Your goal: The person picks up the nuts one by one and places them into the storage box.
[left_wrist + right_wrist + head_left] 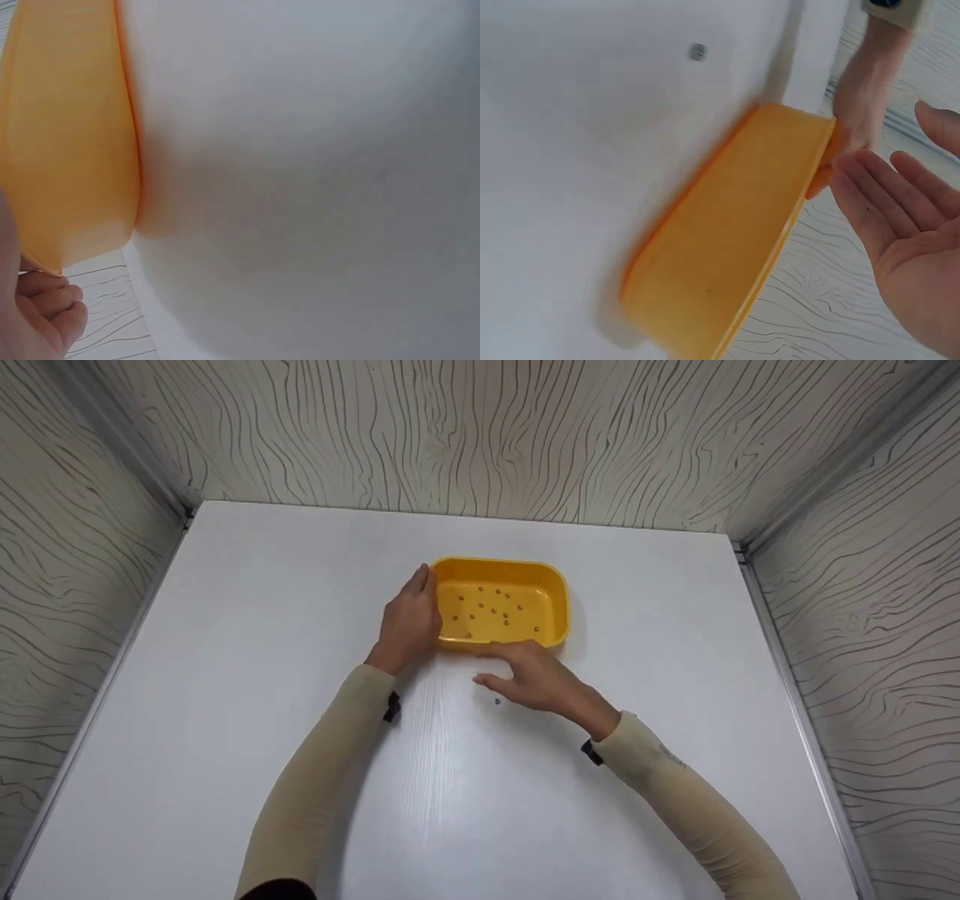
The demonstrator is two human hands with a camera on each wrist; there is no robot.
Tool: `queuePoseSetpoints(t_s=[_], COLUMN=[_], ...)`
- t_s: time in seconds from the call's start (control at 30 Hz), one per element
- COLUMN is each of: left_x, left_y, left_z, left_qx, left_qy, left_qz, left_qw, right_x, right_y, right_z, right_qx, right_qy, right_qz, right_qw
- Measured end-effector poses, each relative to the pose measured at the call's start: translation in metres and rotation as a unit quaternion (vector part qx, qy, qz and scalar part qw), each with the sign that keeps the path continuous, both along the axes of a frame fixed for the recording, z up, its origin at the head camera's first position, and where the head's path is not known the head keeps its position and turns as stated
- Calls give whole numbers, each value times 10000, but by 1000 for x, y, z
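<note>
A yellow rectangular plastic container (pixel 525 619) stands on the white table, with several small metallic beads (pixel 493 610) spread over its bottom. At its left end my left hand (pixel 409 619) grips the wall and rim; curled fingers (pixel 58 300) show at the rim in the left wrist view. My right hand (pixel 536 675) is by the front rim, thumb and fingers apart, palm bare in the right wrist view. Whether its fingertips touch the rim I cannot tell. One loose bead (pixel 497 701) lies on the table just below the right thumb.
The white table (pixel 210 607) is bordered by wood-grain patterned panels (pixel 480 442) at the back and both sides. Metal rails (pixel 799 690) run along the table's side edges.
</note>
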State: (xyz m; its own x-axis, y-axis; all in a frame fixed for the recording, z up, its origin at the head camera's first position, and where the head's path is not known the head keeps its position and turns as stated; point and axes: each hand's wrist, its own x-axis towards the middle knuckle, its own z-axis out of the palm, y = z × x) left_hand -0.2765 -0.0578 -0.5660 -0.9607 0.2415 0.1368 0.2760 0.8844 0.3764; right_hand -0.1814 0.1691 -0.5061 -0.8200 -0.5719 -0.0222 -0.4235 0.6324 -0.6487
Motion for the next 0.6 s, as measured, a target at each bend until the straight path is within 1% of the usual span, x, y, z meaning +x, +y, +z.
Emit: queuePoseSetpoints(t_s=[0.1,0.13,0.2,0.23,0.3,0.4,0.47,0.6], left_x=[-1,-1,-1,-1,-1,-1,-1,-1], left_y=[1,1,1,1,1,1,1,1], left_z=[0,0,0,0,0,1,1,0], left_qx=[-18,-31,-102,-138,-188,-172,-96,-34], left_qy=[-16,10,98,140,202,178,127,97], left_qz=[14,8,-5,-8,3,56,71,36], left_qw=[10000,10000,9999,9998,9996,9997,9998,9999], right_x=[10,13,19,21,24,28,30,34], right_y=[7,11,17,21,27,33,36,39], right_z=[-12,-16,-26,-30,-39,-51,-57,-66], right_qx=[594,741,1012,1160,1408,1789,2031,2459], right_qy=[467,682,1258,1564,2157,2907,3255,3716], right_qz=[379,525,813,937,1185,1512,1719,2054], right_qw=[9964,9935,9835,9764,9590,9277,9073,8714])
